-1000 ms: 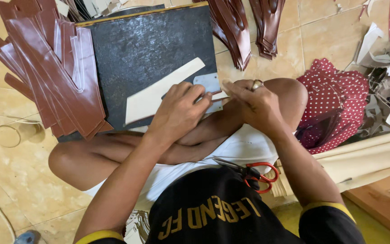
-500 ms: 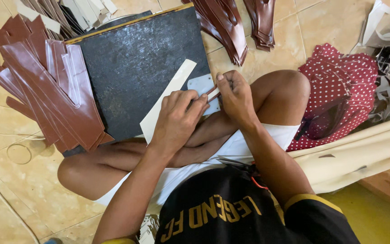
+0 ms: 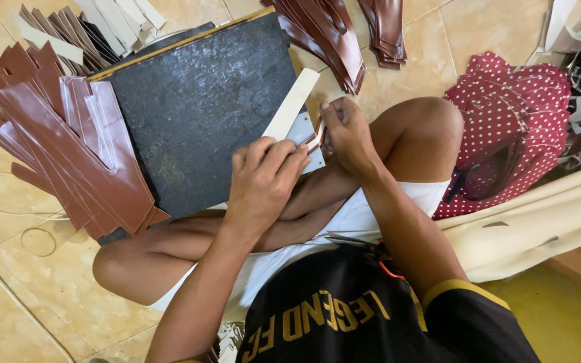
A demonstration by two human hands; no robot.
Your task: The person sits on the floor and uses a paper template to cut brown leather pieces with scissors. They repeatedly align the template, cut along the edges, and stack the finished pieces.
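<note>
Dark grey board (image 3: pixel 196 114), mottled and speckled, thin yellow-tan edge along its far side

Left of the board: fan of glossy reddish-brown strips (image 3: pixel 68 154), some turned up to show pale pinkish-white backs

Beyond the board's far left corner: cream and beige strips (image 3: pixel 112 17)

Beyond the board's far right corner: more dark reddish-brown pieces (image 3: pixel 331 33)

On the board's right edge: cream-white strip (image 3: pixel 294 101), with a pale grey-blue piece (image 3: pixel 300 129) just by it

Right of the board: red cloth (image 3: pixel 512 121) with small white dots

Near side of the board: white shorts (image 3: pixel 358 218), black shirt (image 3: pixel 344 316) with yellow lettering and yellow sleeve trim

Floor tiles (image 3: pixel 28 282) under the board: tan, marbled
</note>
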